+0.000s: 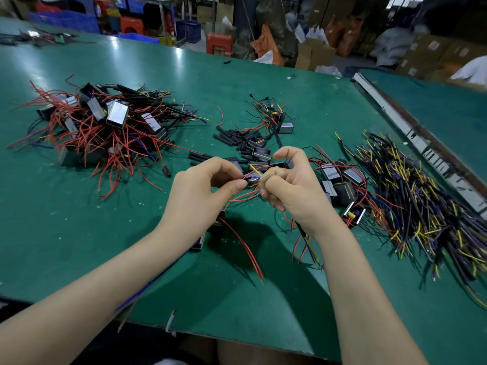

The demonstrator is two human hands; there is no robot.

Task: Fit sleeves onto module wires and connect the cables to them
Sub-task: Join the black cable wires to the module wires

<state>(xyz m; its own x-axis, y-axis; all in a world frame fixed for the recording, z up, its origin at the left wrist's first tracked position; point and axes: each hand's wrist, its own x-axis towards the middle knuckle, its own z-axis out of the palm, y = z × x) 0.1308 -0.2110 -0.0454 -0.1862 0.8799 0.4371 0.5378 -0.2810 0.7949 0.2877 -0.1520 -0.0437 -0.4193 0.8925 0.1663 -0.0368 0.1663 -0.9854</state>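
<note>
I see two hands at work: my left hand (pixel 203 185) pinches a black sleeve (pixel 250 182), my right hand (pixel 292 188) grips thin wires (pixel 254 169). Three heaps lie on the green tabletop (pixel 79 233): finished modules (pixel 105 125), loose sleeves (pixel 239 139), cables (pixel 421 196); a cluttered storeroom lies behind.

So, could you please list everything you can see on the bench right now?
table: one, green, fills the view
finished module pile: one heap, black boxes with red wires, far left
loose sleeves: many, black, centre beyond the hands
unfinished modules: several, black, right of the hands
cable bundle: one heap, black with yellow and blue ends, far right
module in work: one, black, hanging below the left wrist
left hand: pinches a sleeve and wires
right hand: pinches the same wires
</note>
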